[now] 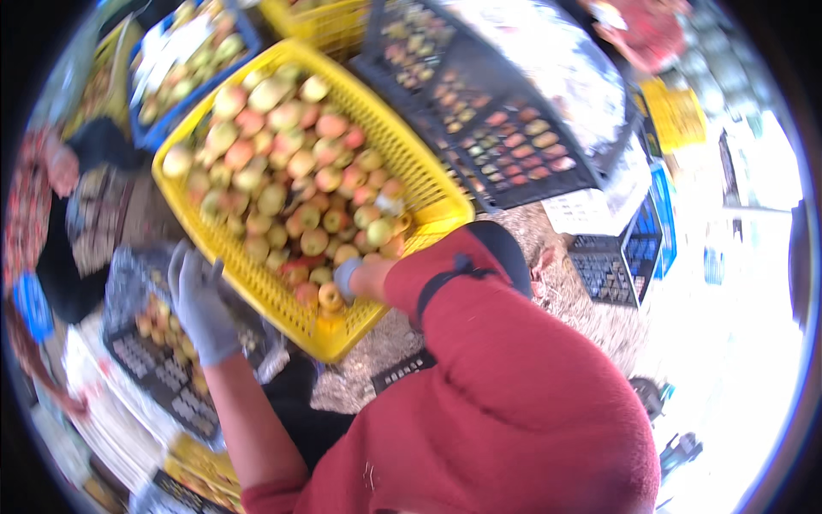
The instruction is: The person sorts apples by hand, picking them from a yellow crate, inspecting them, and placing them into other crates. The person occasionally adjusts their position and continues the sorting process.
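Note:
A large yellow plastic crate (449, 193) full of red-and-green apples (302, 160) stands before me, set at a slant. My right hand (347, 279), in a grey glove, reaches over the near side and down among the apples. Its fingers are hidden, so what it holds does not show. To the left, my left hand (200, 308), also gloved in grey, hovers beside the crate's rim with fingers apart and nothing in them. Beneath that hand sits a black crate (164, 372) lined with clear plastic, with some apples (160, 321) inside.
Stacked black crates (546, 189) of apples stand beyond the yellow crate. A blue crate (253, 38) of apples adjoins its far left corner. Another person's hand (62, 168) shows at far left, and a person in red (652, 32) is at top right. An empty-looking black crate (616, 263) lies right.

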Demonstrator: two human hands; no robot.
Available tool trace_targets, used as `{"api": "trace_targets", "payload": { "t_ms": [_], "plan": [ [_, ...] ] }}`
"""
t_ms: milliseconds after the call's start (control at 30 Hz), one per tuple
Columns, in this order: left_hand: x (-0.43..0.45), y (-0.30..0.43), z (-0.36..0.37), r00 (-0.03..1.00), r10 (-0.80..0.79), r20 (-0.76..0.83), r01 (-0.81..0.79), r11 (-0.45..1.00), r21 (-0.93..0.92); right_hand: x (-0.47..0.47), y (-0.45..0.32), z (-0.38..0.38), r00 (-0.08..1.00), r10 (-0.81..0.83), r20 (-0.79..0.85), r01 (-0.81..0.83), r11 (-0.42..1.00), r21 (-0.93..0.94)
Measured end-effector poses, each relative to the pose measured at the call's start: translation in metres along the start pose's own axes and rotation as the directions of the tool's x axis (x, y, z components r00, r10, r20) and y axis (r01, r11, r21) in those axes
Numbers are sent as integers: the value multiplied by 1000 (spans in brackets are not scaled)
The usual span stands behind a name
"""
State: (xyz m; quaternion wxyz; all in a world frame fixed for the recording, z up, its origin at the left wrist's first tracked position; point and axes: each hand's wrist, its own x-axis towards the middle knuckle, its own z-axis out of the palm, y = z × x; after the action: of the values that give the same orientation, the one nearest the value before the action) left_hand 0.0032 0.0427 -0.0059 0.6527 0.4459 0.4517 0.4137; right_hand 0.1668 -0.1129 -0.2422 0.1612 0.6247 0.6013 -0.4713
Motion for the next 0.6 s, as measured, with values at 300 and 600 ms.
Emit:
{"api": "trace_targets", "payload": {
  "t_ms": [300, 600],
  "plan": [
    [-2, 0, 15, 997, 50, 64, -53, 998, 38, -27, 4, -13, 996, 28, 79, -38, 990, 135],
    [-6, -19, 36, 973, 105, -205, -90, 993, 81, -2, 0, -6, 991, 73, 108, -62, 993, -100]
  ]
}}
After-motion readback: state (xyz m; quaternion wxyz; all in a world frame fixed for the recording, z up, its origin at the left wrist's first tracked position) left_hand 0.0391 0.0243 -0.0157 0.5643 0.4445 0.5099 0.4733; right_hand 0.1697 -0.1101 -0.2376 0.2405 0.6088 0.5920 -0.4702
